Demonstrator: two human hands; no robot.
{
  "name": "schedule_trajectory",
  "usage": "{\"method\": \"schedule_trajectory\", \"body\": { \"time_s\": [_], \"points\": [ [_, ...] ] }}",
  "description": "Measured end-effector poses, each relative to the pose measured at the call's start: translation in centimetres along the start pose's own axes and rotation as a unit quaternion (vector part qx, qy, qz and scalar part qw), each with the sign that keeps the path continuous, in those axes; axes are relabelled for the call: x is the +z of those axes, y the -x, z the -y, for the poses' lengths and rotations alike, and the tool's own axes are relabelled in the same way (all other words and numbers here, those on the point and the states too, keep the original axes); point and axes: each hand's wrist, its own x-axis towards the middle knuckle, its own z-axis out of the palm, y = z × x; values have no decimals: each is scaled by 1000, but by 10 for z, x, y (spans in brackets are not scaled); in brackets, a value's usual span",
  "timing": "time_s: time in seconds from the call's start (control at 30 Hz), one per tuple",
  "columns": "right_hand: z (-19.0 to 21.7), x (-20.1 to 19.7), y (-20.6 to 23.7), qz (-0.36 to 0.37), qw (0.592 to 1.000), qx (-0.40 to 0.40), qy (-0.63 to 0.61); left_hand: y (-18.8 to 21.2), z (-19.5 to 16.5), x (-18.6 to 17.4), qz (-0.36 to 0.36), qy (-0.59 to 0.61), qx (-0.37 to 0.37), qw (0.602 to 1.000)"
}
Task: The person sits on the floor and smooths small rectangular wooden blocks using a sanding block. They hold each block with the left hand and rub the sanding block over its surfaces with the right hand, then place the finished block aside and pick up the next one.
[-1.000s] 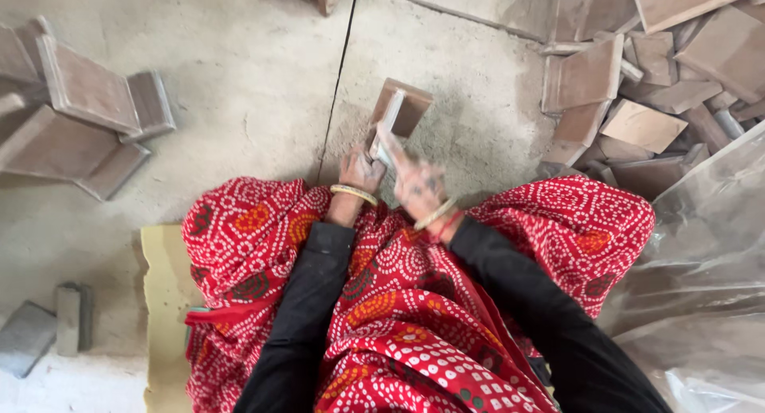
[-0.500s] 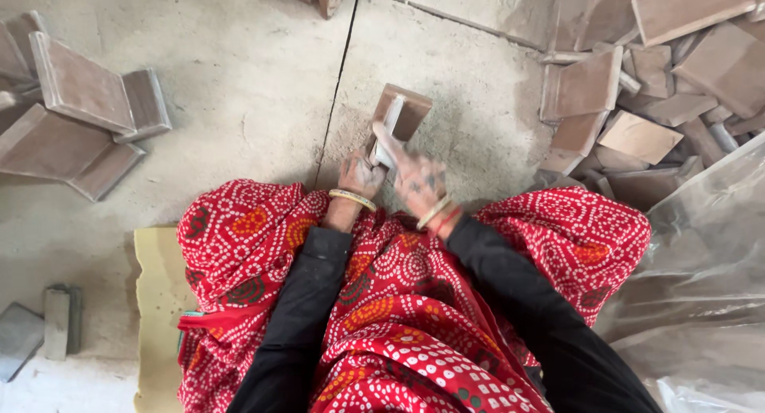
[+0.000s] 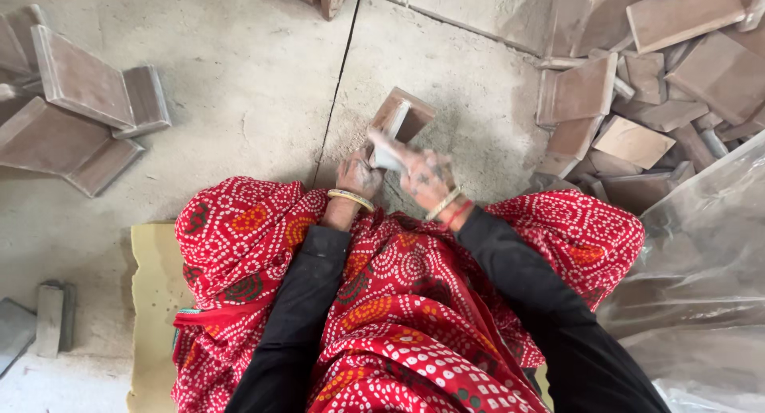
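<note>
Head view: stone floor (image 3: 239, 102) lay under both hands; tile heap (image 3: 637, 102) well right of them. Brown tile (image 3: 410, 114) stood tilted just beyond fingertips. Right hand (image 3: 418, 170) gripped pale tool (image 3: 390, 138); left hand (image 3: 358, 174) curled beside it, hold unclear.

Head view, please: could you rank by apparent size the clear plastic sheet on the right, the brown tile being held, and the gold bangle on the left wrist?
1. clear plastic sheet, by far the largest.
2. brown tile, held by both hands.
3. gold bangle, smallest.
</note>
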Motion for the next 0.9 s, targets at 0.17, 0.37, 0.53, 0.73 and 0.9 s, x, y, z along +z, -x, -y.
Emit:
{"method": "schedule_trajectory", "body": {
  "time_s": [0.17, 0.37, 0.53, 0.73, 0.9],
  "points": [
    [-30, 11, -24, -21, 998, 46, 31, 1, -33, -27, -29, 20, -86, 996],
    [-21, 6, -36, -19, 996, 71, 46, 1, -62, -52, -151, 58, 84, 983],
    [7, -11, -18, -18, 993, 95, -64, 3, -54, -74, -63, 78, 40, 994],
    [-4, 2, 14, -107, 976, 158, -101, 11, -65, -103, -64, 132, 39, 988],
    [-13, 26, 17, -97, 989, 106, 22, 8, -71, -111, -28, 134, 16, 990]
  ]
}}
